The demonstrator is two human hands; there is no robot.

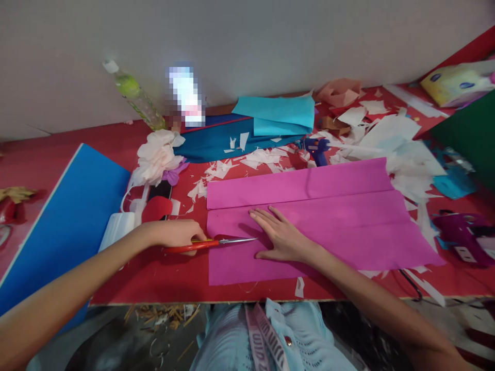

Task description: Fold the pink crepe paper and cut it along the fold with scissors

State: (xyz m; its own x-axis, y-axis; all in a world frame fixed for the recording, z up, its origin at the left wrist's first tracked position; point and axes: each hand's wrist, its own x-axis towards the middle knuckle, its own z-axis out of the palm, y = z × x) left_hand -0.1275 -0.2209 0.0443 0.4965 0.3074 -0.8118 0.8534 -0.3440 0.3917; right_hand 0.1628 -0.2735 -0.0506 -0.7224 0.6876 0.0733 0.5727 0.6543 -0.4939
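Observation:
A large sheet of pink crepe paper (332, 216) lies folded on the red table (154, 278). My left hand (176, 234) is closed round the red handles of a pair of scissors (211, 243). The blades point right and cut into the paper's left edge. My right hand (280, 237) lies flat and open on the pink paper, fingers spread, just right of the blade tips.
A blue board (65, 221) lies at the left. White paper scraps (232, 167), a pale paper flower (157, 154), teal paper (278, 116), a blue glue gun (317, 149), a plastic bottle (137, 98) and a tissue pack (456, 82) crowd the back. A green sheet (472, 134) stands right.

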